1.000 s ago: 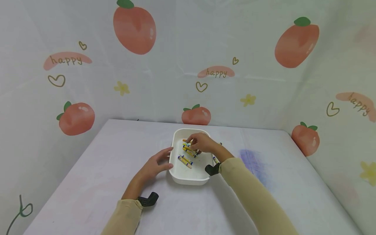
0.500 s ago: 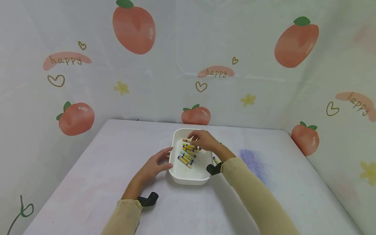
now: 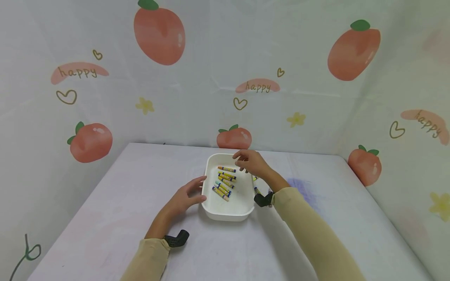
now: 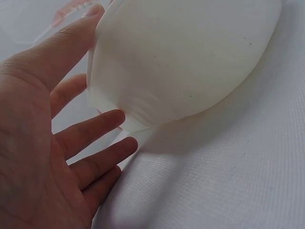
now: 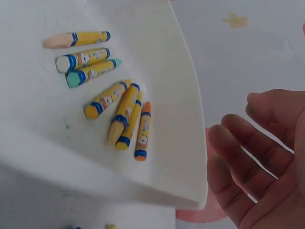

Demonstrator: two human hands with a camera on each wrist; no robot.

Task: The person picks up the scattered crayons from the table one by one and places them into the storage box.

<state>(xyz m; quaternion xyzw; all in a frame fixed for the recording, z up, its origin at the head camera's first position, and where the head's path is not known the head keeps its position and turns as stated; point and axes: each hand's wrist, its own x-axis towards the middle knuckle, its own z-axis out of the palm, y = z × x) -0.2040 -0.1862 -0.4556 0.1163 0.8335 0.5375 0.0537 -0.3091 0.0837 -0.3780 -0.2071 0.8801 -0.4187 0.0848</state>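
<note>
My right hand (image 3: 251,163) is hovering over the far right edge of a white tray (image 3: 239,207), empty, with its fingers bending softly. My left hand (image 3: 184,200) is opening wide and touching the tray's left side without gripping it. Tan sleeves (image 3: 309,234) are covering my arms. Seven crayons are lying inside the tray: an orange crayon (image 5: 143,132), a yellow crayon (image 5: 135,120) with a brownish crayon (image 5: 126,106) partly over it, a golden crayon (image 5: 108,98), a mint crayon (image 5: 95,71), a white crayon (image 5: 85,59) and a peach crayon (image 5: 88,39). They are wearing yellow wrappers with blue bands and little pictures; the words are looking too tiny to read. More crayons (image 3: 257,190) are lying on the table (image 3: 105,234), right of the tray. Behind, a white cloth (image 3: 197,78) is showing red fruits and the word "happy" three times.
</note>
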